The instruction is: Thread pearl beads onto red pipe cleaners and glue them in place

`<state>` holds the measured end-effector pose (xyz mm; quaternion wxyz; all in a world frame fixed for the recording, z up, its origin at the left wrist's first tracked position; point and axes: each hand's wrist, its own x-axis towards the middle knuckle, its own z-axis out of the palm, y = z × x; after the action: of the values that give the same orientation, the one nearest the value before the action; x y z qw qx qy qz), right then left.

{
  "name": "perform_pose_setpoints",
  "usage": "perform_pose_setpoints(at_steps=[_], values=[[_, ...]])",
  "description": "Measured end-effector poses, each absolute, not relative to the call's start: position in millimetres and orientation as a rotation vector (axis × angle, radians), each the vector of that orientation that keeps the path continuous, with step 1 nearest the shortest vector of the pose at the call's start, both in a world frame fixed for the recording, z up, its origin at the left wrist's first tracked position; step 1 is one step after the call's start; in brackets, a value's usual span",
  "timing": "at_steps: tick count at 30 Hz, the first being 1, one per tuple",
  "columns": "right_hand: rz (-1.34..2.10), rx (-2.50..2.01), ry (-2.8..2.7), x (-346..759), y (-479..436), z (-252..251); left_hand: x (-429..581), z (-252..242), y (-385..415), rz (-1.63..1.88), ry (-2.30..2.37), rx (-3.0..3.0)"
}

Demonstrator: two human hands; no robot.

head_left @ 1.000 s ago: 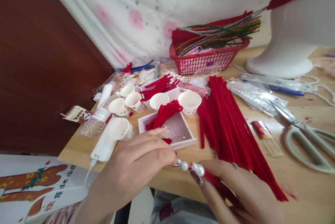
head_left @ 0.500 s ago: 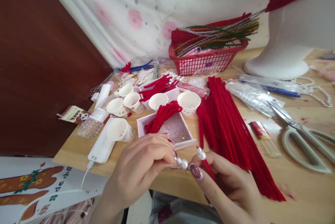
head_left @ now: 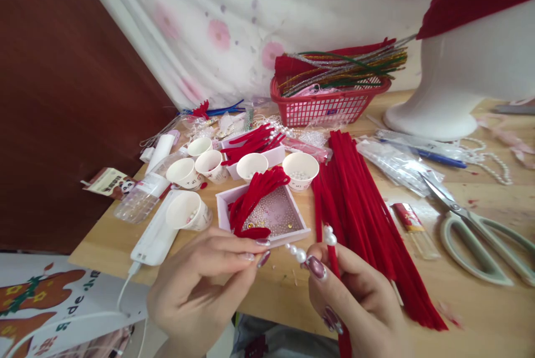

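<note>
My right hand (head_left: 359, 302) is closed on a red pipe cleaner (head_left: 333, 260) that stands up between thumb and fingers. A short row of white pearls (head_left: 297, 252) juts left from my thumb, and two more pearls sit at the stem's top. My left hand (head_left: 204, 285) is just left of the pearls with its fingertips a small gap away from them. Its fingers are loosely curled and slightly apart, and I see nothing in them. Both hands hover at the near edge of the wooden table (head_left: 480, 302).
Behind the hands is a white tray (head_left: 292, 232) with beads and red stems. Several paper cups (head_left: 188, 213), a sheaf of red pipe cleaners (head_left: 368, 207), scissors (head_left: 476, 230), a red basket (head_left: 330, 104), a white stand (head_left: 451, 96) and a white charger (head_left: 152, 238) crowd the table.
My left hand has let go of the pearls and drawn back left. My right hand has turned the stem more upright and lifted it slightly.
</note>
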<state>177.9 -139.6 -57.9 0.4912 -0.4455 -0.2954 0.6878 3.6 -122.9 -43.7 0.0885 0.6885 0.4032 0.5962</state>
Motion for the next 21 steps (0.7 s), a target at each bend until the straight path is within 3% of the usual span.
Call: perform_pose_setpoints(at_steps=[5,9,21], values=[[1.853,-0.895,-0.598,181,-135,-61,9,-49,-130,1.790,1.358,1.829],[1.876,-0.860,-0.612,181,-134,-60,19,-44,-135,1.577,1.450,1.575],[2.029,-0.807,-0.605,182,-140,-58,35,-64,-118,1.473,0.731,1.292]])
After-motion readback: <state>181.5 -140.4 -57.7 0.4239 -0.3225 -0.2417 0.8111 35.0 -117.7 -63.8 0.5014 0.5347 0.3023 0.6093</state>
